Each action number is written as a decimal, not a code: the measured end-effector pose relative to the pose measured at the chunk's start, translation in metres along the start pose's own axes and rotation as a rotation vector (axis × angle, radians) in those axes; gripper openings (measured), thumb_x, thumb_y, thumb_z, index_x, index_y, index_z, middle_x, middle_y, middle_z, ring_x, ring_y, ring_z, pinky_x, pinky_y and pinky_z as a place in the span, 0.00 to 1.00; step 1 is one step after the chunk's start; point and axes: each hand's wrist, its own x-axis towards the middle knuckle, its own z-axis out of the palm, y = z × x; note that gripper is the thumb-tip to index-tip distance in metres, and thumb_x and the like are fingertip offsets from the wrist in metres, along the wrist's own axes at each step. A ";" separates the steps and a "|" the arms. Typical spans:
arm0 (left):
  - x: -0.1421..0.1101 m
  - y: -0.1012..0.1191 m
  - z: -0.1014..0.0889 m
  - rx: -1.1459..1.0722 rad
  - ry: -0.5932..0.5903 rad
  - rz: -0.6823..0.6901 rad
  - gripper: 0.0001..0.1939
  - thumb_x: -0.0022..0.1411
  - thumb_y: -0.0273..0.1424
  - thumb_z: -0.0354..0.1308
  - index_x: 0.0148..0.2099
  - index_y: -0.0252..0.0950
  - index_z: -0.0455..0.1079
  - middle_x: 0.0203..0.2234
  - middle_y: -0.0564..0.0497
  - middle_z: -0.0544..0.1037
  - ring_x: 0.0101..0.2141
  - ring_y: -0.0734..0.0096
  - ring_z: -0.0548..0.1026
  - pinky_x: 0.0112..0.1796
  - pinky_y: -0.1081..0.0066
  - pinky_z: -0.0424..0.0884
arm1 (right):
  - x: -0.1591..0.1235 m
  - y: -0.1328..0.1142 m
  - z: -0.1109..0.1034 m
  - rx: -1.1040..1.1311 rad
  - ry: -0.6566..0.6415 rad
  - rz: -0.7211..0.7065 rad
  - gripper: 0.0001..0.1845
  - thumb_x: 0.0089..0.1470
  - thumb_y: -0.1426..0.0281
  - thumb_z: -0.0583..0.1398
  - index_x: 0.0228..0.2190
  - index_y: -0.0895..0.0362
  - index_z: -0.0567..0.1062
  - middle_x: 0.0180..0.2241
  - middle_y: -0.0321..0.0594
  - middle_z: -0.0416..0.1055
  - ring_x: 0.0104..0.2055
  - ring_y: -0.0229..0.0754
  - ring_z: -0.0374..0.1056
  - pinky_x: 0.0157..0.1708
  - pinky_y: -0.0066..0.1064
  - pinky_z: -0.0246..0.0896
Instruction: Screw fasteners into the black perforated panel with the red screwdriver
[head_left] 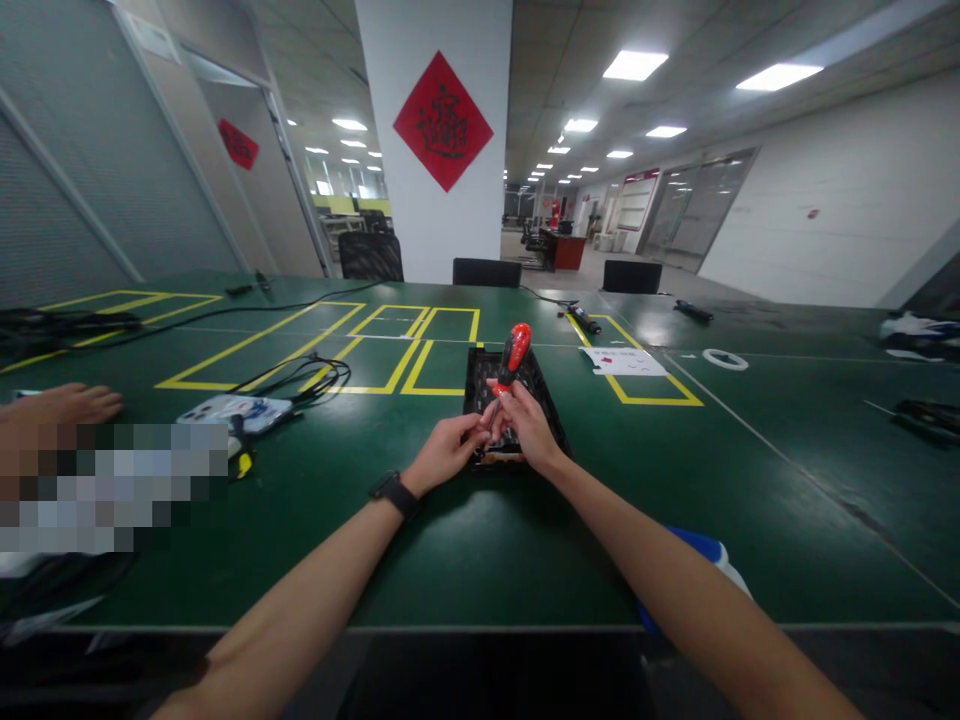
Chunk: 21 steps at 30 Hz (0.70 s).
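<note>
A screwdriver [516, 352] with a red and black handle stands tilted, handle up, over a black tray-like case [553, 425] on the green table. My right hand [531, 428] is closed on it around the lower end of the handle and the shaft. Close by the screwdriver's tip, my left hand [450, 447] has its fingers pinched together over the case's left side. Whatever sits between those fingers is too small to make out. Both hands partly cover the inside of the case, where dark parts show.
Another person's hand [75, 402] rests on the table at the left, near a phone-like object [240, 412] and tangled black cables [322, 375]. A paper sheet [626, 361] and a white tape ring [725, 359] lie to the right. Something blue and white [697, 548] sits under my right forearm.
</note>
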 end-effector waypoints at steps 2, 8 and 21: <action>0.000 0.001 0.000 -0.003 0.009 -0.005 0.11 0.60 0.34 0.48 0.34 0.32 0.67 0.25 0.53 0.70 0.26 0.76 0.65 0.30 0.76 0.61 | 0.000 0.000 0.000 -0.007 0.009 -0.019 0.20 0.56 0.60 0.51 0.47 0.56 0.62 0.24 0.32 0.67 0.18 0.29 0.61 0.19 0.23 0.57; 0.001 0.001 0.003 -0.021 0.038 -0.025 0.10 0.57 0.36 0.53 0.31 0.32 0.64 0.23 0.55 0.68 0.25 0.77 0.64 0.28 0.77 0.61 | 0.000 0.000 0.001 -0.008 0.009 -0.043 0.19 0.56 0.61 0.51 0.47 0.57 0.62 0.24 0.32 0.67 0.17 0.29 0.61 0.19 0.22 0.56; 0.000 -0.002 0.002 -0.036 0.020 -0.001 0.11 0.59 0.34 0.52 0.32 0.32 0.69 0.24 0.53 0.71 0.27 0.76 0.67 0.31 0.76 0.62 | 0.001 0.004 -0.001 0.002 -0.003 0.004 0.20 0.57 0.60 0.48 0.48 0.57 0.62 0.24 0.34 0.68 0.18 0.30 0.61 0.20 0.24 0.55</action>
